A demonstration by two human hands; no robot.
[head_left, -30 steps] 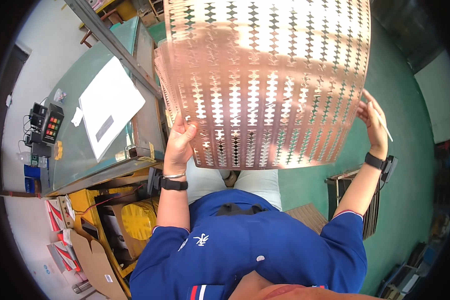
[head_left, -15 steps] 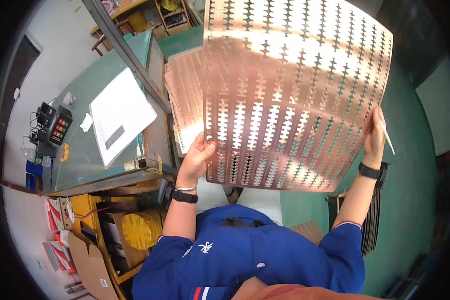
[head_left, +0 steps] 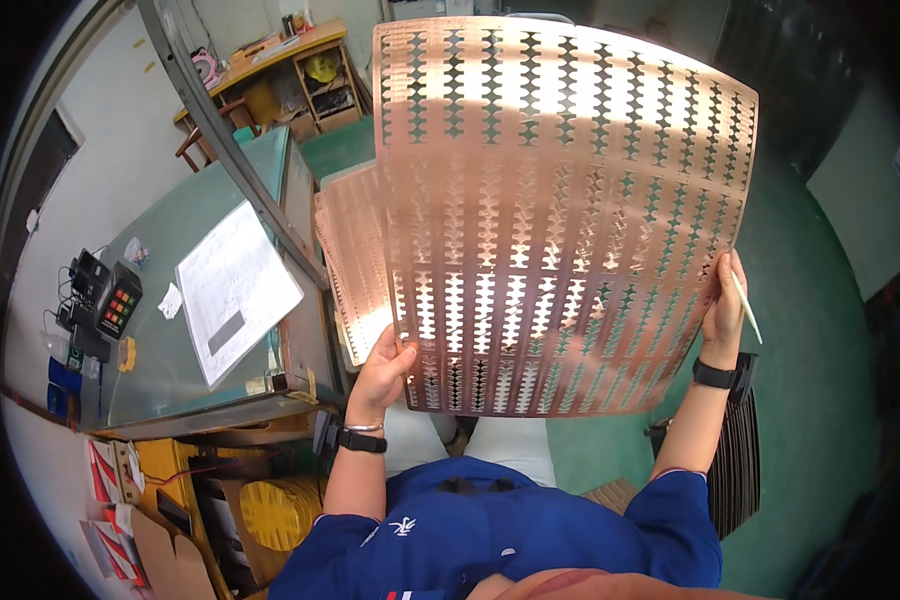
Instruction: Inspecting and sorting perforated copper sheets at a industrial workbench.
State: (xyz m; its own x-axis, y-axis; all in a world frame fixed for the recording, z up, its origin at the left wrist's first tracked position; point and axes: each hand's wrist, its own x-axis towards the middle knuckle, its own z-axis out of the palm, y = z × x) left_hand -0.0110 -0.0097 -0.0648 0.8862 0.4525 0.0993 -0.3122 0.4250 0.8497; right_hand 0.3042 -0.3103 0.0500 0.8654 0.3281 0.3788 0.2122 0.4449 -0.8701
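A large, thin copper-coloured sheet (head_left: 560, 245) with rows of zigzag cut-outs is held up in front of me, bowed at its top. My left hand (head_left: 378, 375) grips its lower left edge, thumb on the near face. On the opposite edge, my right hand (head_left: 722, 312) is closed around the border, its fingers partly hidden. From that same hand sticks out a slim, pale pointed stick (head_left: 747, 308), whose kind I cannot make out. Behind the held sheet, more copper-coloured perforated sheets (head_left: 358, 255) lie stacked, partly covered by it.
To the left stands a glass-topped table (head_left: 160, 350) with a paper drawing (head_left: 238, 290) and a black device with coloured buttons (head_left: 118, 300). A metal post (head_left: 232, 140) rises beside it. Below are a yellow roll (head_left: 282, 512) and cardboard (head_left: 175, 540). Dark stacked panels (head_left: 735, 465) stand at right.
My view has tilted up, so the surroundings sit lower and the sheet's whole top edge now shows. Both hands keep their hold on the sheet.
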